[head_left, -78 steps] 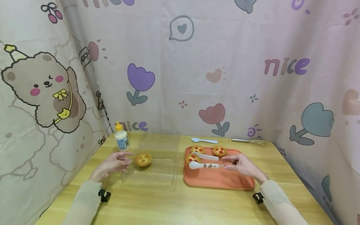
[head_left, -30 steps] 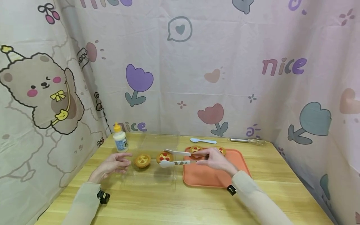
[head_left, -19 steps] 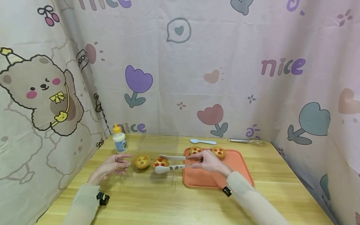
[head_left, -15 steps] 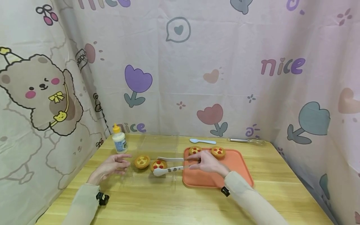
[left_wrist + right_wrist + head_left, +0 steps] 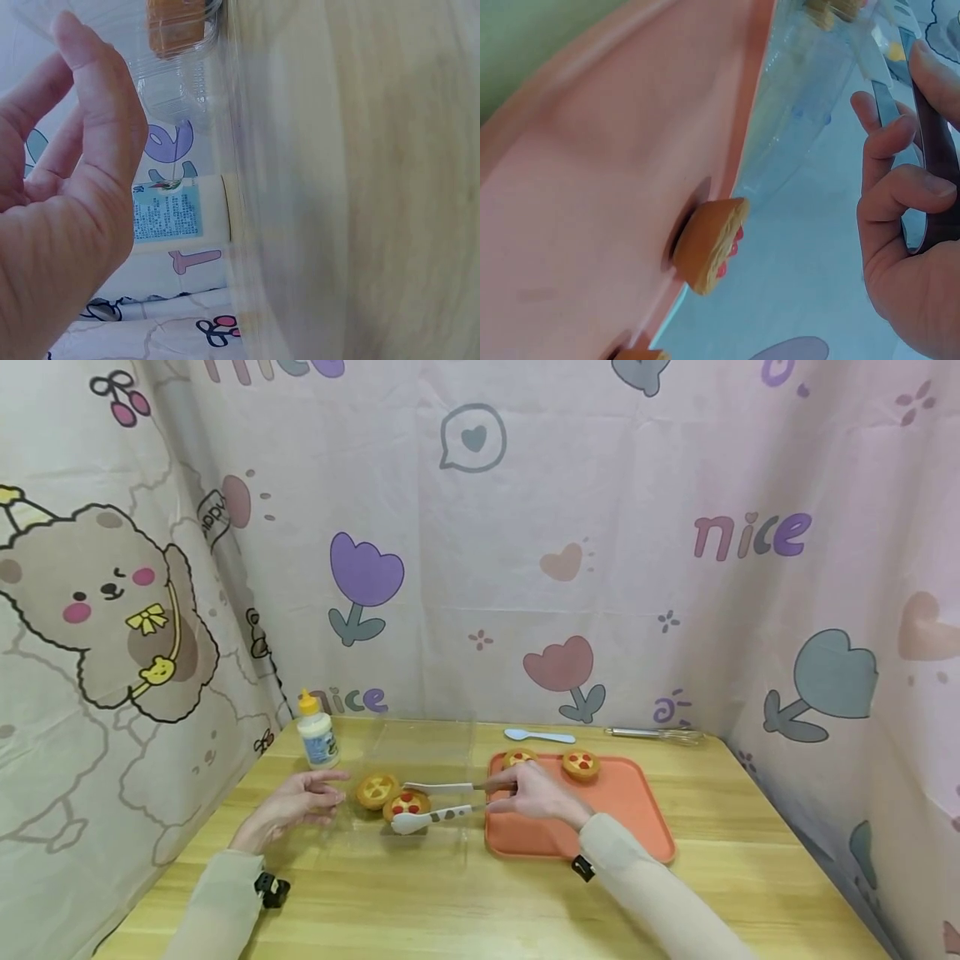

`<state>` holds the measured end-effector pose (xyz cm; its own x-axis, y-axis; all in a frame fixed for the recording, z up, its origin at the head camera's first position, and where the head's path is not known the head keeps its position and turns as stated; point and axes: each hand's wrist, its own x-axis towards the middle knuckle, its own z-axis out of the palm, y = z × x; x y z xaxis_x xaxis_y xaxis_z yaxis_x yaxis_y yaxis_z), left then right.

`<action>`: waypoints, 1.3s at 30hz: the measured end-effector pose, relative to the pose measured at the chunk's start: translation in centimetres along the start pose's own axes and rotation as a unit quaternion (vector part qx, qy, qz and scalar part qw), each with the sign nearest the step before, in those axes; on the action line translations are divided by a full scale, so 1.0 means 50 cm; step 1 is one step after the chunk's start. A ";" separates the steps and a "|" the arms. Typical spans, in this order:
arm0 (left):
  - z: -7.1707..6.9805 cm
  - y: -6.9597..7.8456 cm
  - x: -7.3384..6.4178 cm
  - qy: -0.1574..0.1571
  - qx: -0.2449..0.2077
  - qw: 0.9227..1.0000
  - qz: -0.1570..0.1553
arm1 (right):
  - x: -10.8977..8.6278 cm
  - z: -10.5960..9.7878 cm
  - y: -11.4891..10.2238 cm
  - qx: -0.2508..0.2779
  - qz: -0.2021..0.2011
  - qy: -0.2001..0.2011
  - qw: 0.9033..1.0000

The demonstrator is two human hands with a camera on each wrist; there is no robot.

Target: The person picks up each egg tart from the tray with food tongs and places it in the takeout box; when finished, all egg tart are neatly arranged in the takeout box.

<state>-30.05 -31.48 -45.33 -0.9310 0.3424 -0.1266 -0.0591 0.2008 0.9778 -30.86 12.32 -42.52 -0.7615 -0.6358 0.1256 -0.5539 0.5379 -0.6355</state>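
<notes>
My right hand grips a pair of tongs with white tips, reaching left over the tray's edge. The tongs' tips are around a tart with red toppings, inside the clear plastic box. Beside it on the left lies a plain yellow-topped tart, close to or touching it. My left hand is at the box's left side, fingers loosely bent; whether it touches the box I cannot tell. In the left wrist view, a finger overlaps the clear plastic.
An orange tray on the right bears two red-topped tarts, one in full view, the other partly behind my right hand. A bottle with a yellow cap, a light blue spoon and a whisk are at the back.
My right hand has carried a red-topped tart in the tongs from the tray leftward into the box, up to the plain tart. My left hand has stayed in place.
</notes>
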 end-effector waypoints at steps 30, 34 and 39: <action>0.000 -0.003 0.000 -0.003 -0.009 1.000 0.005 | 0.033 0.029 -0.017 -0.015 0.013 0.003 1.000; 0.002 -0.001 -0.001 -0.003 -0.007 1.000 0.002 | 0.032 0.026 -0.008 0.008 0.023 -0.006 1.000; 0.002 0.000 -0.001 -0.004 -0.006 1.000 0.003 | 0.028 0.009 -0.002 0.009 0.010 -0.011 1.000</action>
<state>-29.98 -31.41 -45.34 -0.9282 0.3513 -0.1229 -0.0589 0.1872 0.9805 -31.71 11.09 -42.62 -0.7643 -0.6378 0.0955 -0.5323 0.5403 -0.6517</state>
